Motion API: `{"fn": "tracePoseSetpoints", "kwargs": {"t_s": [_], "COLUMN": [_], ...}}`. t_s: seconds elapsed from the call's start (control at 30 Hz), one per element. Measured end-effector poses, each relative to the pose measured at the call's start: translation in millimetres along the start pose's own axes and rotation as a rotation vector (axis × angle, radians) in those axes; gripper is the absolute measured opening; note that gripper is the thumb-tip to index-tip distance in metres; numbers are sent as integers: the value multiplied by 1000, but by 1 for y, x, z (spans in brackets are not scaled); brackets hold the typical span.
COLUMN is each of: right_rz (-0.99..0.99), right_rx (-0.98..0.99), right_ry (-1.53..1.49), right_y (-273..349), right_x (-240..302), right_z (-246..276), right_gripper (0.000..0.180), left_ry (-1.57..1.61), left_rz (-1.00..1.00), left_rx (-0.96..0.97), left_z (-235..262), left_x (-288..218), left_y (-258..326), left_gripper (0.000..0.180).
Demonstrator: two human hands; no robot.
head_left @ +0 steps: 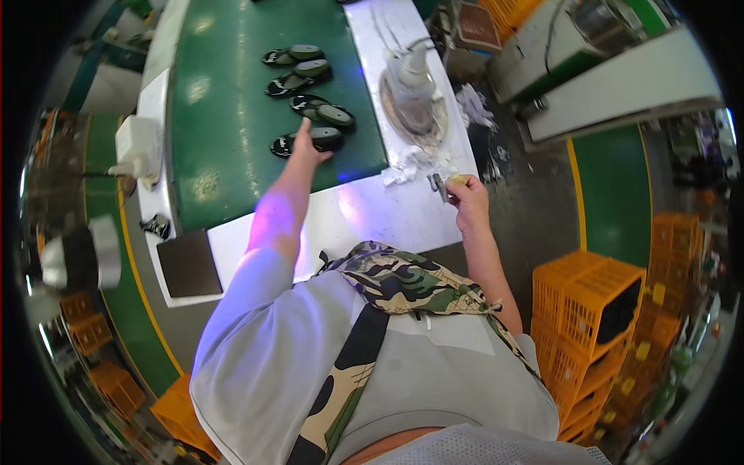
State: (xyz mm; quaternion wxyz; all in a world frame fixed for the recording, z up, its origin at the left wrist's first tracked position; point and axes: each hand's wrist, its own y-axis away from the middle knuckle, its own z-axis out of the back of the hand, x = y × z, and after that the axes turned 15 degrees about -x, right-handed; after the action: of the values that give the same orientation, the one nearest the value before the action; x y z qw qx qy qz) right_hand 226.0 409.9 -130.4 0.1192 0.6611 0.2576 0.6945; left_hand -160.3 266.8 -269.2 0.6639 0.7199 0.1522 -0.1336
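Several dark slip-on shoes with grey-green lasts inside lie in a column on the green conveyor belt [232,93]. My left hand [306,143] reaches over the nearest shoe [329,139], its fingers stretched away from me and its thumb out to the right. Whether it touches the shoe I cannot tell. Just beyond lies another shoe [335,115], set at a slant, and farther up are a third shoe [298,80] and more. At the right table edge, my right hand [469,200] is closed round a small grey metal tool [439,187] with a yellowish bit at the fingers.
On the white table border [341,209] stand a clear bottle [413,89] in a round dish and crumpled white paper [411,165]. A brown board [188,263] and a white box [139,143] are on the left. Stacked orange crates [585,291] stand at my right.
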Motion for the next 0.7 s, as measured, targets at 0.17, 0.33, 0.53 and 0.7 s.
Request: {"fn": "tracePoseSetpoints", "kwargs": {"t_s": [0.17, 0.33, 0.53, 0.7], "right_rz": [120, 462, 847, 1014], "right_rx": [-206, -202, -195, -169], "right_ry": [100, 371, 766, 969], "right_y": [-10, -63, -125, -142], "right_x": [-3, 9, 22, 19], "right_z": [6, -36, -99, -127], "right_gripper": [16, 13, 16, 11], "left_ry": [-70, 120, 170, 243], "left_rz": [99, 37, -34, -362], "left_rx": [-124, 237, 617, 882], "left_z": [-2, 54, 134, 188], "left_x": [-21, -6, -14, -26], "left_y": [-15, -14, 35, 120], "left_gripper": [60, 47, 57, 77]}}
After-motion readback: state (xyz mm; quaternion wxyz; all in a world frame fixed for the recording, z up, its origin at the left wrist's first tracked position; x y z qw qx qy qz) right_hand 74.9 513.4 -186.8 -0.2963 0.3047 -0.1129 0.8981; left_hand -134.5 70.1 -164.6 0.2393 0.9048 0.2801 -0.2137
